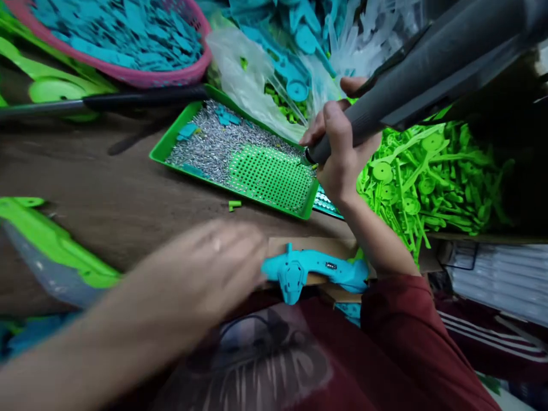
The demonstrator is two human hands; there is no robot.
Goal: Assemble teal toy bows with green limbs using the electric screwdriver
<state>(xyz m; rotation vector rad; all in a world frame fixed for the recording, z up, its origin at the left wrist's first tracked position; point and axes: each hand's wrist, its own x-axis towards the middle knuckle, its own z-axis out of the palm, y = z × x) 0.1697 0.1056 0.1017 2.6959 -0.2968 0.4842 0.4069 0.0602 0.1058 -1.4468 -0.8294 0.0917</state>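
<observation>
R hand (340, 142) raised, fingers wrapped round a dark grey cylindrical tool (411, 85), tip angled down-left by the R end of a green tray (274, 177). L hand (222, 251) apart from it, low & motion-blurred, at the L end of a blue plastic part (319, 265) close to the torso — can't tell if it grips. Brown tabletop (85, 171): tray w/ small metal pcs (205, 148), pink basket (145, 75) back L, green parts pile (432, 177) at R.
</observation>
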